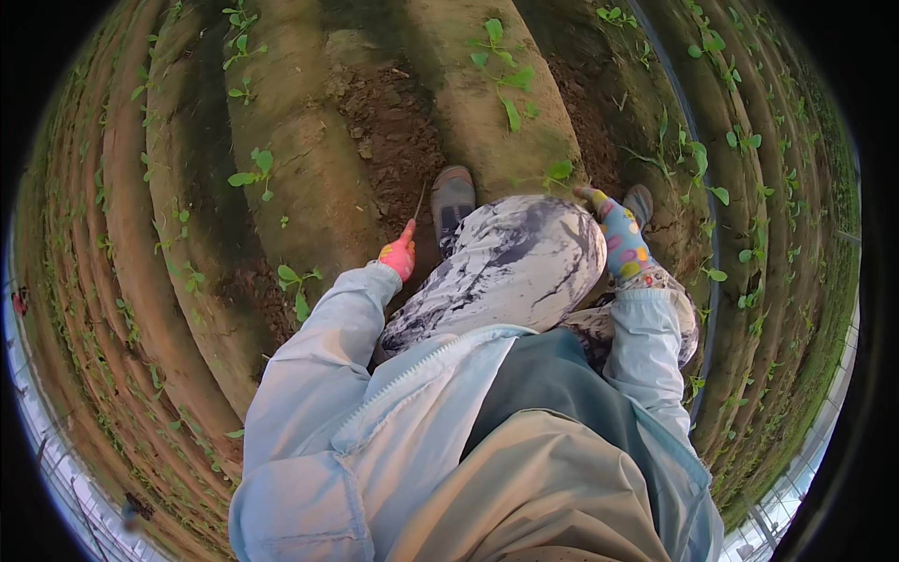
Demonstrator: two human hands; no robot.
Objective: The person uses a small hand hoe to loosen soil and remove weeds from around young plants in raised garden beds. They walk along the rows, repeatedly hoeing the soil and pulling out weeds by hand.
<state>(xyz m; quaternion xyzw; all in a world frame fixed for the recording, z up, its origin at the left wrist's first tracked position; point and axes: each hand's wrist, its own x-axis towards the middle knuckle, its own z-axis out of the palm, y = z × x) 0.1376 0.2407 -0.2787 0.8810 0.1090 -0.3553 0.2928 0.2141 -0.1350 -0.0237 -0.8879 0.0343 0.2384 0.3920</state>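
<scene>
My left hand (399,256), in a pink patterned glove, is shut on a thin, narrow tool (420,201). Its tip points away from me over the soil furrow, beside my left boot (451,200); its exact kind is unclear. Past my right knee, my right hand (621,235) wears a blue glove with coloured dots. Its fingertips reach down close to a small leafy seedling (560,171) on the middle soil bed (491,151). Whether those fingers touch or pinch anything is hard to see. My patterned trouser leg hides part of the bed.
More seedlings (507,77) grow ahead on the same bed, and others (256,172) on the bed to the left. A dark irrigation hose (692,119) runs along the right. Loose clods line the furrow (393,119). My right boot (639,204) stands beyond my right hand.
</scene>
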